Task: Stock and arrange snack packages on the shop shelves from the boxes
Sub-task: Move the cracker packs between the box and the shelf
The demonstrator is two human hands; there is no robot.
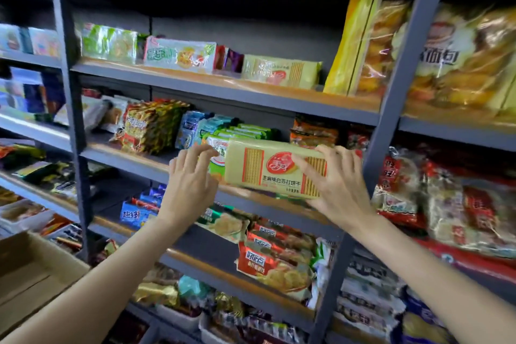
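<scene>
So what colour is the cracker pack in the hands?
Pale yellow cracker pack with a red round logo and red-edged cracker stripes, seen in the head view.

Bright, even light on the shelf fronts, recesses dark. Wide-angle bends the uprights (402,109). Edges soft, glare on bread bags (458,64).

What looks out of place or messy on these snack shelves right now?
On the second shelf, the white snack bag at the left end lies tipped over and askew instead of standing in a row. The pale yellow cracker pack is tilted only because the right hand holds it.
</scene>
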